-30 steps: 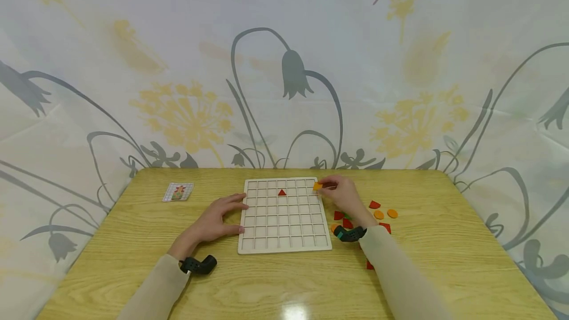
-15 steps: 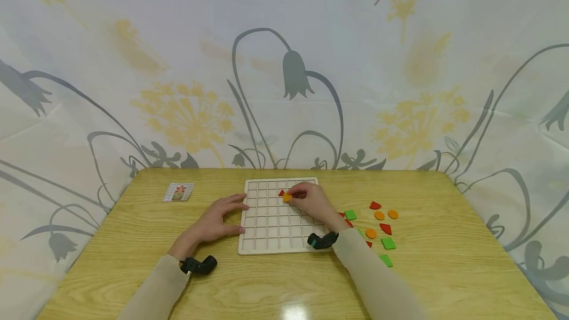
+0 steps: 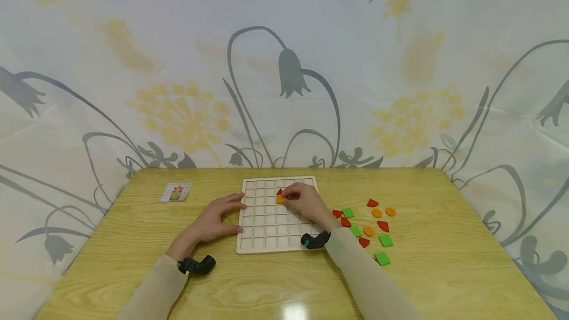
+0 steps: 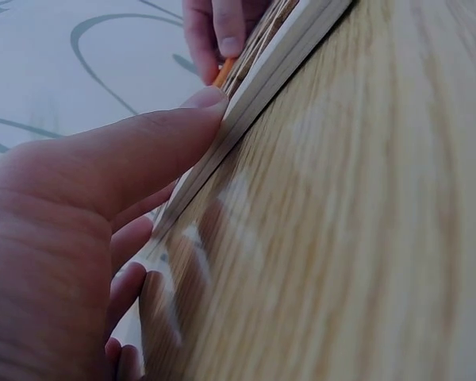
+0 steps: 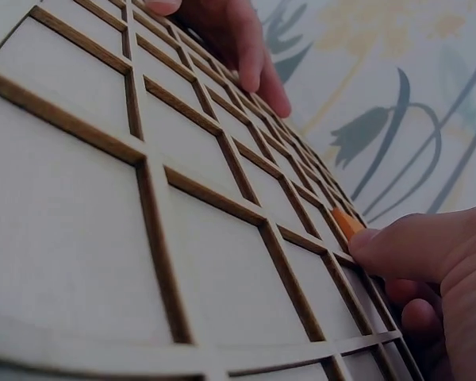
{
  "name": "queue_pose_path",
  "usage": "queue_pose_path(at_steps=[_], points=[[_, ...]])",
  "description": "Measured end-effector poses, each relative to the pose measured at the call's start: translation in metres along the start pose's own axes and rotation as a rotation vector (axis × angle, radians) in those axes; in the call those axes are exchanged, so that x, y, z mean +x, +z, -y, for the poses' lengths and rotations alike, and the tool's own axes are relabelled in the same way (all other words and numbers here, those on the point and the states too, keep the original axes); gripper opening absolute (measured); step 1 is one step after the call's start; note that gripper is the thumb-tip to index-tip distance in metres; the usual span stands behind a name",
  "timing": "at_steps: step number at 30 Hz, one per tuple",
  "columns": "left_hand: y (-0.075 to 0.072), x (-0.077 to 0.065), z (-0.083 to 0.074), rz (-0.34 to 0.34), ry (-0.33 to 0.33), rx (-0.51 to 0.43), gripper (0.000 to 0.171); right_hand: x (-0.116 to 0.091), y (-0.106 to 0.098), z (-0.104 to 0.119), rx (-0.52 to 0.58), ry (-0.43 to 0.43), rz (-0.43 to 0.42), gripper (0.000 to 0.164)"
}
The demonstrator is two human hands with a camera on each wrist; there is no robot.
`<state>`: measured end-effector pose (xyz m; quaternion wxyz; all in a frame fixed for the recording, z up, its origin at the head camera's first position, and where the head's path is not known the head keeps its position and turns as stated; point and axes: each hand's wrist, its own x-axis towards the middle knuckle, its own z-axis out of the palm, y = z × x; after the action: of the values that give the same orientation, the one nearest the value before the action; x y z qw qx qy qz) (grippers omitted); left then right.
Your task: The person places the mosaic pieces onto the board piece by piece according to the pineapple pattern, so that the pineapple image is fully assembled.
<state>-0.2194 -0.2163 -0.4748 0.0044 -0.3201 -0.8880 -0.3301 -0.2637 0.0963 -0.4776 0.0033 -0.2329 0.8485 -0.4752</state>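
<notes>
A white grid board (image 3: 260,241) lies on the table. Its far part holds a small red triangle (image 3: 279,192) in one cell. Directly below the triangle, my right hand (image 3: 306,205) pinches a flat orange piece (image 3: 279,200), square-looking, at a cell of the board. The right wrist view shows the orange piece (image 5: 343,221) tilted up between thumb and fingers. At the board's left edge, my left hand (image 3: 212,221) rests with fingers spread; its thumb (image 4: 159,147) touches the rim in the left wrist view.
Right of the board lie loose flat pieces: green squares (image 3: 386,240), orange circles (image 3: 368,231) and red quarter-round pieces (image 3: 383,226). A small gridded card (image 3: 175,192) with a flower picture is at the far left. A patterned curtain (image 3: 284,63) hangs behind the wooden table (image 3: 249,285).
My right hand has carried the orange piece leftward from the board's far right corner to just below the red triangle. The left hand has stayed at the board's left edge.
</notes>
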Motion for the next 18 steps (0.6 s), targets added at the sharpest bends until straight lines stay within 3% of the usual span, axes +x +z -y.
queue_pose_path(at_steps=[18], points=[[-0.0013, 0.0012, -0.0004, -0.005, 0.019, -0.007, 0.056, 0.0001, -0.0010, 0.0009, -0.067, -0.016, 0.007, 0.010]])
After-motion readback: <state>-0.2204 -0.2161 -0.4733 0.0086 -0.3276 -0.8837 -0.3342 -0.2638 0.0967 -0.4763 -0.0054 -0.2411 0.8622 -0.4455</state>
